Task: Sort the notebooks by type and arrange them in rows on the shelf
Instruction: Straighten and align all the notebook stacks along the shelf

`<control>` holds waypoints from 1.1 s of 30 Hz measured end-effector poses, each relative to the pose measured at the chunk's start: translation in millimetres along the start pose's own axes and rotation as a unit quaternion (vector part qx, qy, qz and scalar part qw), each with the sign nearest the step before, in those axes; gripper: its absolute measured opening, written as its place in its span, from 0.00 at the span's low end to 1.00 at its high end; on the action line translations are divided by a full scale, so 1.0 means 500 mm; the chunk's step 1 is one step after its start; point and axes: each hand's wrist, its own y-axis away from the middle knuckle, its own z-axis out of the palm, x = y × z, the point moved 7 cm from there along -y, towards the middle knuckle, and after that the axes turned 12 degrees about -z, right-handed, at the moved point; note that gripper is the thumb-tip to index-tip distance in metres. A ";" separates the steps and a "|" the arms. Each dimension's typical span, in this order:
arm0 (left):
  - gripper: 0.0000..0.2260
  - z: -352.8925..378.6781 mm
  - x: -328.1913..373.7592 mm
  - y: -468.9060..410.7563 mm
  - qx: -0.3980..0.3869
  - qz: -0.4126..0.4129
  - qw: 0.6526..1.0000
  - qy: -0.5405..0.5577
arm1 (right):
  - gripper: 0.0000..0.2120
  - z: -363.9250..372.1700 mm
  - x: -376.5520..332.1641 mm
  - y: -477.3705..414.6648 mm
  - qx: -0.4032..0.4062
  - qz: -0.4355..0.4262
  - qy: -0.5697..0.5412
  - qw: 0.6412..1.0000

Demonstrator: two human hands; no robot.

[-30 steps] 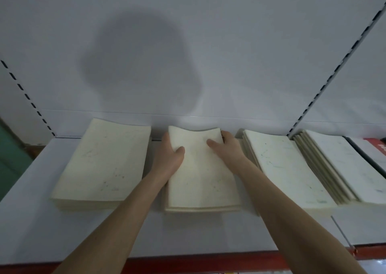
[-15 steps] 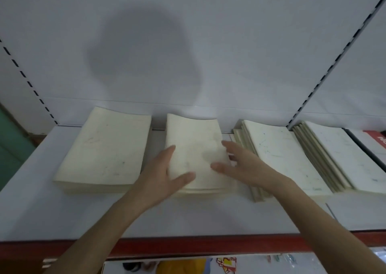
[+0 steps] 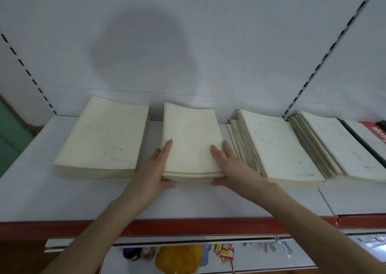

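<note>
"Hovering half a second ago. And now?"

"Now the left hand [image 3: 153, 174] and right hand [image 3: 232, 167] pinch the near corners of the middle stack [image 3: 192, 140], thumbs at its front edge, fingers flat on top. It lies mid-shelf [image 3: 188, 202], set back from the red front edge, between the left stack [image 3: 100, 140] and the right stack [image 3: 277, 146]. They're squaring the row, I'd judge."

"Any writing?"

"Only white letters on a red label [image 3: 376, 130] at the right edge, cut off and unreadable."

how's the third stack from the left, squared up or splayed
Splayed: in the third stack, lower notebooks step out past the top one's left edge.
</note>
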 end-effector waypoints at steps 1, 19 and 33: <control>0.47 -0.002 0.001 -0.002 0.007 -0.002 1.000 -0.002 | 0.40 -0.002 -0.002 0.000 0.006 -0.002 -0.004 1.000; 0.38 -0.037 0.014 0.009 -0.034 -0.037 0.998 0.033 | 0.37 -0.034 0.015 0.001 0.043 0.010 -0.176 0.983; 0.43 -0.016 0.019 0.019 -0.048 -0.047 0.994 -0.089 | 0.43 -0.028 0.012 0.007 0.003 0.002 -0.138 0.990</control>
